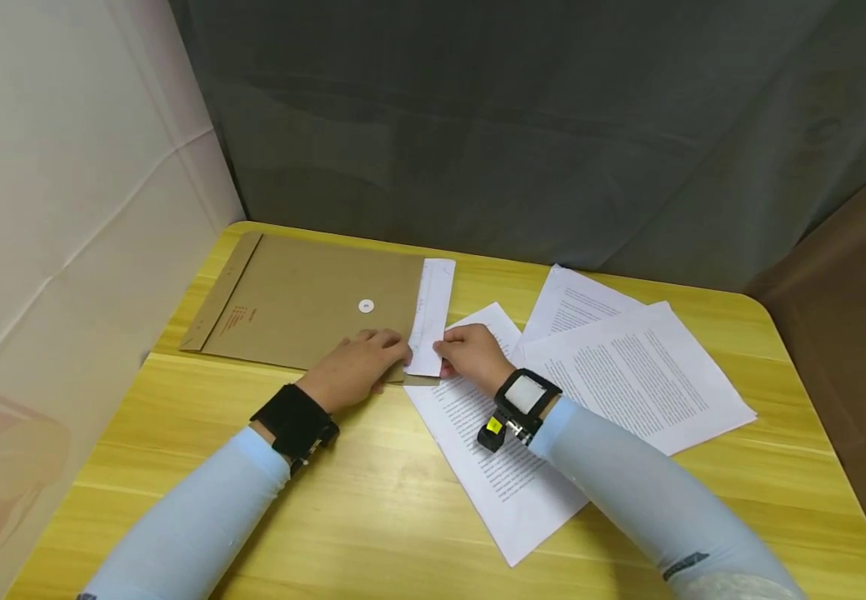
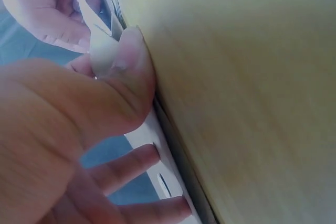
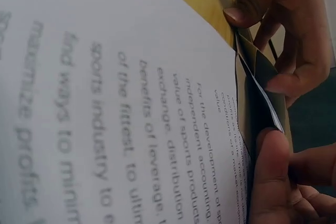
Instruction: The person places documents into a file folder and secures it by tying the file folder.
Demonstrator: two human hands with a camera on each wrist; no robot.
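A brown string-tie envelope (image 1: 305, 308) lies flat on the yellow table (image 1: 372, 508), its mouth facing right. A white sheet (image 1: 433, 312) sticks partly out of that mouth. My left hand (image 1: 395, 354) rests on the envelope's near right corner and pinches the envelope's edge, thumb (image 2: 131, 61) on top. My right hand (image 1: 448, 354) is just right of it and pinches the near end of the white sheet (image 2: 102, 51). In the right wrist view the envelope mouth (image 3: 252, 72) gapes between the left hand's fingers (image 3: 294, 35) and my right thumb (image 3: 270, 171).
A printed sheet (image 1: 493, 467) lies under my right wrist. Two more printed sheets (image 1: 628, 367) overlap at the right, toward the table's rounded far corner. A grey curtain (image 1: 553, 125) hangs behind the table and a white wall (image 1: 65, 208) stands on the left.
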